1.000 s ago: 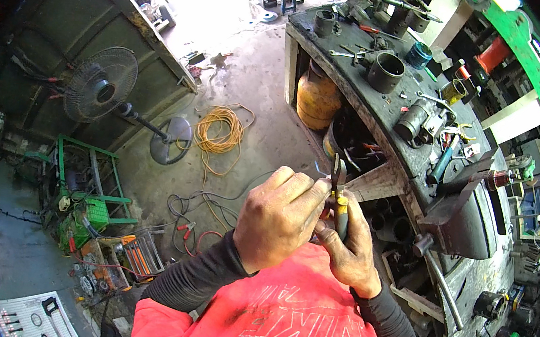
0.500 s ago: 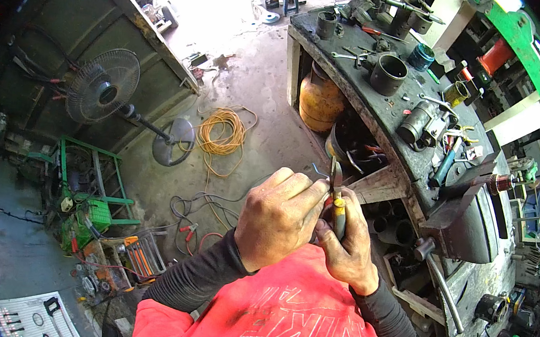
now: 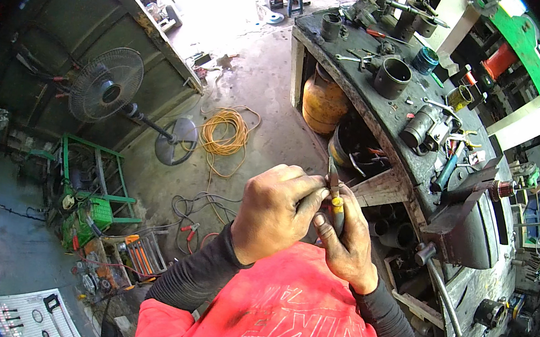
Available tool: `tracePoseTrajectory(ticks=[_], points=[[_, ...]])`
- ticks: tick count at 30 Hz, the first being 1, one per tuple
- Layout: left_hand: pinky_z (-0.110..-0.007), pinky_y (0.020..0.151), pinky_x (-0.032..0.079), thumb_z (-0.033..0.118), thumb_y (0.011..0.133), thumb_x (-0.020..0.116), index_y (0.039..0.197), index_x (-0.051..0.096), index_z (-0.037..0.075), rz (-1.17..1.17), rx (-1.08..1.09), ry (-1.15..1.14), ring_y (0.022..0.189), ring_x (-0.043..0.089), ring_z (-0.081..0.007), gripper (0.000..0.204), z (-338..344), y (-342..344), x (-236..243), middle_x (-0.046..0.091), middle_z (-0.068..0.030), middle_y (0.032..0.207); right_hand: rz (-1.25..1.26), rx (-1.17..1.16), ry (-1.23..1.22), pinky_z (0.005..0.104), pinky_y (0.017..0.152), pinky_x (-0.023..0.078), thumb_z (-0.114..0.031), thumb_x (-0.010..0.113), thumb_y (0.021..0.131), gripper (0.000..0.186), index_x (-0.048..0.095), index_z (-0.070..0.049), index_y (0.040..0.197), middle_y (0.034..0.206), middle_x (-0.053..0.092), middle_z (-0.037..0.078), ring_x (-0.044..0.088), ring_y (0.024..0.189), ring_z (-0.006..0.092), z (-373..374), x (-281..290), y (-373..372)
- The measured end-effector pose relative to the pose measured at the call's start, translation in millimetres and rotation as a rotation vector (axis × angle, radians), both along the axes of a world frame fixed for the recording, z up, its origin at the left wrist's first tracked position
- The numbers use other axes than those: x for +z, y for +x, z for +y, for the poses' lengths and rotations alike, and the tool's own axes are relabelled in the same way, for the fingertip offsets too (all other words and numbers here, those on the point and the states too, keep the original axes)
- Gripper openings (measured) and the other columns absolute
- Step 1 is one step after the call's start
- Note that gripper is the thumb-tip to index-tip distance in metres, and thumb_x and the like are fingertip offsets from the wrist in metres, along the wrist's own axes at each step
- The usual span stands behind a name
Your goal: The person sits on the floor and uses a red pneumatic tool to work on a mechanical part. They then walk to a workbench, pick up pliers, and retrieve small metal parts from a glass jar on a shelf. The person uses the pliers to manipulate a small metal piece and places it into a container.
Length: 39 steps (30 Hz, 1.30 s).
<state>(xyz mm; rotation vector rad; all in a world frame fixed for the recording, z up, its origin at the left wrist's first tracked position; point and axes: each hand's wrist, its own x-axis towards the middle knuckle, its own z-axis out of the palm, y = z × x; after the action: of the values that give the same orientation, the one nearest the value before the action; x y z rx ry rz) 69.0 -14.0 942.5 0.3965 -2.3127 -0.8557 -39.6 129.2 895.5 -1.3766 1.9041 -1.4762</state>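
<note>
My right hand (image 3: 353,241) is wrapped round a pair of pliers (image 3: 337,209) with a yellow and grey handle, its narrow metal end pointing up and away from me. The fingers hide part of the tool. Close against it on the left, my left hand (image 3: 278,209) has thumb and fingers pinched together by the metal jaws. What lies in that pinch is hidden; a small bit of blue shows below the fingers. Both hands are held in front of my red shirt (image 3: 294,304), above the floor and left of the workbench.
A dark workbench (image 3: 368,66) on the right carries a metal cylinder (image 3: 392,78), a motor-like part (image 3: 424,128), wrenches and a large vise (image 3: 466,227). A yellow gas cylinder (image 3: 325,101) stands beneath. To the left are a fan (image 3: 106,85), a coiled orange hose (image 3: 224,132) and cables.
My left hand has shifted slightly, its fingers drawn up beside the jaws. The thin blue piece that stuck out above the fingers no longer shows there. The view has moved a little.
</note>
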Motion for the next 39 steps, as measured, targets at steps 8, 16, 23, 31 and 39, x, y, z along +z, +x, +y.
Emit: tracePoseTrajectory(ticks=[8, 16, 23, 31, 39], points=[[-0.039, 0.060, 0.047, 0.006, 0.084, 0.076, 0.093, 0.076, 0.002, -0.023, 0.005, 0.056, 0.064, 0.061, -0.0286, 0.010, -1.5, 0.8, 1.3, 0.063, -0.0124, 0.072, -0.265, -0.136, -0.040, 0.0403, 0.079, 0.053, 0.001, 0.062, 0.081, 0.045, 0.051, 0.000, 0.124, 0.098, 0.066, 0.014, 0.065, 0.084, 0.0234, -5.9, -2.2, 1.8], [-0.040, 0.061, 0.048, 0.009, 0.083, 0.076, 0.089, 0.075, 0.001, -0.098, -0.019, -0.004, 0.066, 0.063, -0.0296, 0.010, -6.9, 2.4, -9.8, 0.064, -0.0134, 0.074, -0.240, 0.010, 0.043, 0.0361, 0.075, 0.050, 0.007, 0.053, 0.073, 0.046, 0.053, -0.003, 0.117, 0.088, 0.059, 0.010, 0.058, 0.080, 0.0209, -8.7, -27.7, 1.2], [-0.045, 0.067, 0.051, 0.015, 0.084, 0.072, 0.087, 0.076, 0.001, -0.348, 0.005, 0.141, 0.076, 0.067, -0.0385, 0.014, -28.8, 2.5, -52.7, 0.068, -0.0187, 0.080, -0.679, 0.031, 0.380, 0.0330, 0.077, 0.050, 0.004, 0.064, 0.080, 0.043, 0.053, -0.002, 0.121, 0.096, 0.062, 0.008, 0.059, 0.083, 0.0200, -31.7, -71.6, 11.0], [-0.037, 0.062, 0.051, 0.013, 0.085, 0.075, 0.095, 0.076, 0.000, -0.225, 0.036, 0.158, 0.067, 0.067, -0.0291, 0.017, -10.3, 20.4, -43.7, 0.069, -0.0173, 0.080, -0.171, 0.048, 0.354, 0.0454, 0.081, 0.048, -0.024, 0.071, 0.093, 0.031, 0.062, 0.002, 0.106, 0.103, 0.064, 0.020, 0.062, 0.091, 0.0368, 1.5, -32.3, -6.2], [-0.023, 0.060, 0.043, 0.002, 0.093, 0.070, 0.102, 0.075, -0.002, -0.058, 0.025, 0.600, 0.070, 0.055, -0.0043, 0.011, 5.5, 33.4, -8.1, 0.064, -0.0007, 0.081, 0.240, 0.019, 0.178, 0.0510, 0.110, 0.039, -0.009, 0.074, 0.083, 0.042, 0.059, 0.002, 0.122, 0.142, 0.047, 0.029, 0.048, 0.129, 0.0483, 38.7, -5.8, -0.9]])
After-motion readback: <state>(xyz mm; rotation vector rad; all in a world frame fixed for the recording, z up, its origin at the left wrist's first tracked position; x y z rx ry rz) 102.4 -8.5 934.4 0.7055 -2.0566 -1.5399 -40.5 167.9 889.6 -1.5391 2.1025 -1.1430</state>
